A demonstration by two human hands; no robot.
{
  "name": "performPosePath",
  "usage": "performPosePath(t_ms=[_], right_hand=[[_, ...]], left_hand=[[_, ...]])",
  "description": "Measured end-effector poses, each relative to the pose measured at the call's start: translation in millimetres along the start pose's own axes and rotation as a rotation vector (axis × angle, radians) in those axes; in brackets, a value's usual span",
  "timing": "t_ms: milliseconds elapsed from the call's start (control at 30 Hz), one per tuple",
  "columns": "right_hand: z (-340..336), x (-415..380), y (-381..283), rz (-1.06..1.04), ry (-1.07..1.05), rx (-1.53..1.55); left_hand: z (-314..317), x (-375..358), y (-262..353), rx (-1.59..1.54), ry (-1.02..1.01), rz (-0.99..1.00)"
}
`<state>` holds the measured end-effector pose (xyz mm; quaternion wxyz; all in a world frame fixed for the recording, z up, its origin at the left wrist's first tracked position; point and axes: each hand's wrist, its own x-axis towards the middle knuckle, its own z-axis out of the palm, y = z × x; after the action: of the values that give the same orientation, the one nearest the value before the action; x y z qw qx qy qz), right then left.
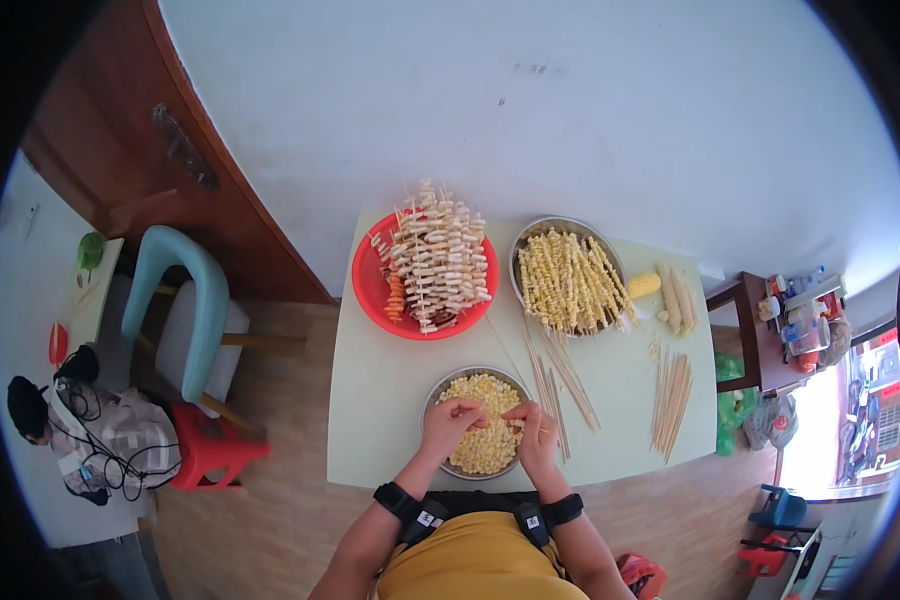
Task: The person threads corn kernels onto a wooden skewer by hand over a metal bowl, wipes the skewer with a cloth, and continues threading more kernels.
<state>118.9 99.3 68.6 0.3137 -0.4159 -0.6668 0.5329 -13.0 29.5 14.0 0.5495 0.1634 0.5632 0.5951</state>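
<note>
Two hands worked over a metal bowl of corn pieces (pixel 478 438) at the near edge of the pale green worktop (pixel 380 400). The left hand (pixel 448 420) was curled, fingertips pinched narrow on something small above the bowl, though what it pinched was too small to tell; the right hand (pixel 533 425) was likewise closed, fingers bunched at the bowl's right rim, its contents hidden. Just right of the bowl lay a loose bundle of bare bamboo skewers (pixel 560 375), and farther right a second bundle (pixel 672 400). Beyond the bowl stood a red basin (pixel 375 290) heaped with threaded white skewers, and beside it a metal tray of corn skewers (pixel 570 278), with a few corn cobs (pixel 670 298) next to that. Left of the worktop stood a teal chair (pixel 185 300) and a red stool (pixel 210 445), with another person (pixel 100 440) seated near them.
</note>
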Motion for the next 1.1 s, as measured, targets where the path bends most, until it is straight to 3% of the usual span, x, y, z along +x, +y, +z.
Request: performPosePath(t_ms=[67, 133, 233, 333, 433, 633, 867, 1100], right_hand=[[2.3, 0.8, -3.8, -0.026, -0.039, -0.02], [2.9, 4.5, -7.7, -0.229, -0.016, -0.149], [-1.7, 10.8, -25.7, -0.372, 0.081, -0.267], [-2.6, 7.1, -39.8, -0.337, -0.005, -0.217], [-0.5, 5.7, -39.0, -0.391, -0.042, -0.203], [-6.2, 8.7, -44.1, -0.394, 0.012, -0.093], [-4.1, 9.8, -37.7, -0.436, 0.046, -0.056], [-8.6, 15.9, -23.4, -0.449, 0.117, -0.089]], left_hand=[[9.6, -5.1, 15.8, -0.013, -0.065, -0.019], [19.1, -10.6, 30.7, 0.033, -0.181, 0.065], [19.1, -19.0, 51.2, 0.048, -0.254, -0.036], [28.4, -29.0, 61.8, -0.05, -0.371, -0.062], [30.6, -26.1, 58.3, 0.033, -0.326, 0.07], [18.6, -20.1, 51.5, 0.119, -0.178, 0.125], [26.9, -18.5, 46.2, 0.033, -0.337, 0.044], [34.1, -21.0, 58.4, 0.101, -0.304, 0.005]])
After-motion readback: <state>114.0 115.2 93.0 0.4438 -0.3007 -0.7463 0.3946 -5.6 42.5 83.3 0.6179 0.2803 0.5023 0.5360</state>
